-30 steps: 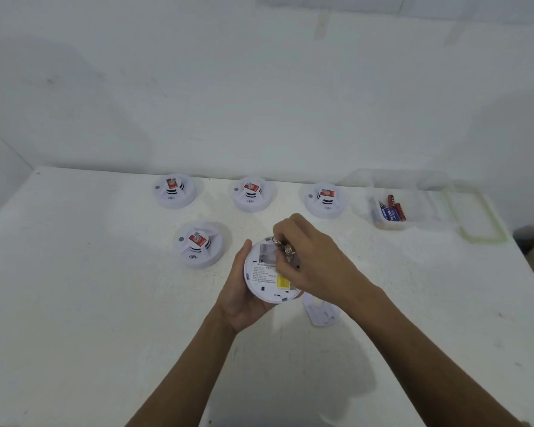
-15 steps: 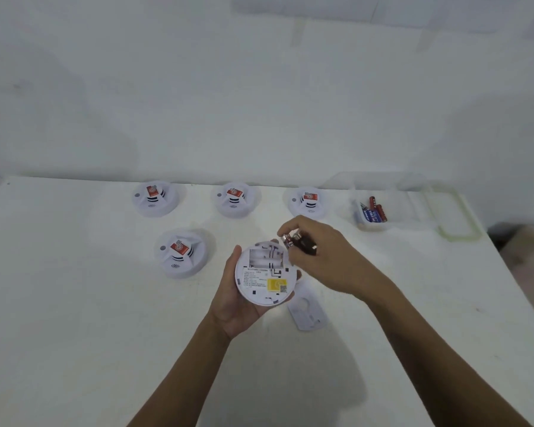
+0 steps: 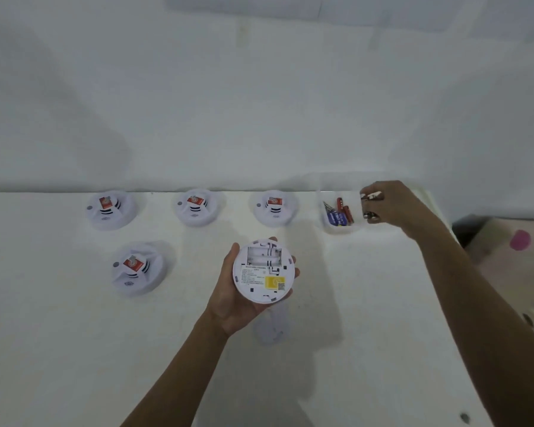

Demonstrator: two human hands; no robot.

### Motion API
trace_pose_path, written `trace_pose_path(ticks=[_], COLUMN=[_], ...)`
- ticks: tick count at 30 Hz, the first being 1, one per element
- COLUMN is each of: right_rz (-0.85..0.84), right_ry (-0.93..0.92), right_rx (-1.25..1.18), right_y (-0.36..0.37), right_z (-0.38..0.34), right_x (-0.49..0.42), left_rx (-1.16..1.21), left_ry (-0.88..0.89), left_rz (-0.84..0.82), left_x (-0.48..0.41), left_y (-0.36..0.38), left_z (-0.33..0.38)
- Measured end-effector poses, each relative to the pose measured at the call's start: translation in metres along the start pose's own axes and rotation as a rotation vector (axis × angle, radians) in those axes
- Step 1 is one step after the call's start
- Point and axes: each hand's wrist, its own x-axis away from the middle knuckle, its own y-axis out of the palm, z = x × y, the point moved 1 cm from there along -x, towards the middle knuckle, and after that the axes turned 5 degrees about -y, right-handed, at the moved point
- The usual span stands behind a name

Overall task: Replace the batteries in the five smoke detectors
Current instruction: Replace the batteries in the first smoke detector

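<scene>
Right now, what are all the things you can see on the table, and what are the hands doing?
Smoke detectors on table: four, white with red stickers, three in a back row, one nearer left.
Opened smoke detector: one, white, yellow label, battery bay empty, in the left hand.
Clear container: one, see-through, back right.
Batteries in container: a few, red and blue.
Held batteries: dark, count unclear, over the container.
Cover plate: one, white, on table below the opened detector.
Table: white.
Left hand: cradles the detector.
Right hand: grips batteries.
</scene>
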Motion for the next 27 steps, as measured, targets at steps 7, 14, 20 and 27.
trace_pose_path(ticks=[7, 14, 20, 27], right_rz=[0.034, -0.162, -0.236, -0.005], right_ry=[0.101, 0.066, -0.037, -0.422], right_rx=[0.148, 0.369, 0.56, 0.507], right_y=[-0.029, -0.021, -0.017, -0.021], right_z=[0.053, 0.08, 0.088, 0.062], right_x=[-0.054, -0.077, -0.082, -0.085], left_rx=[0.036, 0.064, 0.065, 0.053], left_ry=[0.041, 0.061, 0.073, 0.086], left_rz=[0.008, 0.013, 0.04, 0.025], left_x=[-0.039, -0.067, -0.081, -0.09], left_y=[0.02, 0.026, 0.025, 0.029], left_z=[-0.016, -0.039, -0.054, -0.067])
